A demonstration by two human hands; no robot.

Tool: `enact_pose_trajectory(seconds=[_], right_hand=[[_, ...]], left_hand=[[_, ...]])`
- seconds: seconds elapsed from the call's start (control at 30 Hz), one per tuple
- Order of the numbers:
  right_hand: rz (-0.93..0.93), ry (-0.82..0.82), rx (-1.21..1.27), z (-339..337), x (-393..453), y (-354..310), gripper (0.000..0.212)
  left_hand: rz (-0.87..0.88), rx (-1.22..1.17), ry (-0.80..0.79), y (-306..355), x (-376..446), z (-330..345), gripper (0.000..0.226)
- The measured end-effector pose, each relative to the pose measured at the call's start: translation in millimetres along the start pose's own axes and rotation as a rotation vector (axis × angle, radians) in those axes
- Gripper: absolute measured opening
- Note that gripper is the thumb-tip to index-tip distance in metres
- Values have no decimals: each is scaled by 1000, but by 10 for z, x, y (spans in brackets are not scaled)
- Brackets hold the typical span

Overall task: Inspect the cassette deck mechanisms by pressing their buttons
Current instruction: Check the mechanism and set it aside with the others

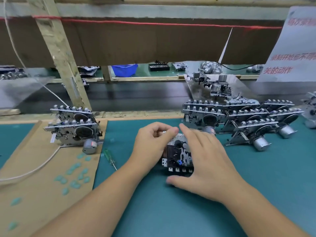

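A cassette deck mechanism (177, 155) lies flat on the green mat (171, 211) in the middle, its row of white buttons facing me. My left hand (150, 146) grips its left side, fingers curled over the far edge. My right hand (203, 159) lies over its right side with fingers stretched out, thumb by the button row. Two stacked mechanisms (75, 127) stand at the left on cardboard. A pile of several mechanisms (239, 120) stands at the right.
A green-handled screwdriver (109, 157) lies left of my left hand. Worn cardboard (42, 177) covers the mat's left part, with a white cable (34, 171) across it. A dark conveyor belt (136, 96) runs behind, past a wooden post (65, 57). A paper sign (294, 48) hangs right.
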State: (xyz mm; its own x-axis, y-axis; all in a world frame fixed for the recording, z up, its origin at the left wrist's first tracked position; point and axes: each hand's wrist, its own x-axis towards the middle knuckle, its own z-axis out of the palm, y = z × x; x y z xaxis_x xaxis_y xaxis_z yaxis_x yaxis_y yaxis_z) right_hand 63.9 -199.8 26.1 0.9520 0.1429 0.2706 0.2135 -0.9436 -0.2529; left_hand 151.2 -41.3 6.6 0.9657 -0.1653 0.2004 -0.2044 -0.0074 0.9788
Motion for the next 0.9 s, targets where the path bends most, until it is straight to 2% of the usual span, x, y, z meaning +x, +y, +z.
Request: enact_pose_trajectory(seconds=[0.1,0.23,0.47,0.63,0.7,0.9], right_hand=[[36,17,-19,41,79,-48,131],[76,-43,111,33,103,-12,122],[81,-43,80,-26,105,-43,114],[69,-72,42,-34,87,-62,119],[71,-48,23,-43,96,-52,114],[61,-20,-21,-53,85,-29,104]], left_hand=[[79,55,37,10,-11,70,20],[132,97,58,0,-34,66,7],[111,109,74,0,-67,63,11],[170,161,86,-5,-89,95,9],[174,177,84,-4,-88,121,1],[159,133,77,-13,-94,158,8]])
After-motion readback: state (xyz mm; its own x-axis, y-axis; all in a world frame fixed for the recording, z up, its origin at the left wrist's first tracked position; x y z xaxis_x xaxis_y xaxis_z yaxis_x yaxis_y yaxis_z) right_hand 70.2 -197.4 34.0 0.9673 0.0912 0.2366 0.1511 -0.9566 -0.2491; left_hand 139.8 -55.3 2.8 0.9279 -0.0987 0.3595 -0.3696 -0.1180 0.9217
